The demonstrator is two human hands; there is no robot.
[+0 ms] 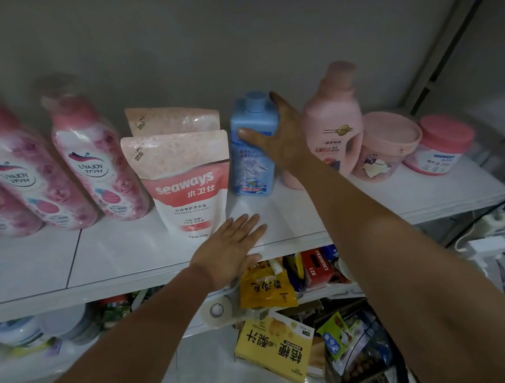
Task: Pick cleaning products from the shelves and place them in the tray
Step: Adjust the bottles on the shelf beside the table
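Right hand [283, 139] round half-hidden blue bottle [250, 166]

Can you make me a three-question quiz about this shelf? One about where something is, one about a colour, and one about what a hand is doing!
1. What stands right beside the blue bottle, on the picture's left?
A. a Seaways pouch
B. a yellow box
C. a roll of tape

2. What colour is the tall bottle just past the right hand, on the picture's right?
A. green
B. pink
C. black

3. What is the left hand doing?
A. lying flat and open on the shelf
B. squeezing a bottle
C. making a fist

Answers:
1 A, the pouch stands up against the blue bottle's side.
2 B, the pink bottle is pink from cap to base.
3 A, it rests spread out at the shelf's front edge and holds nothing.
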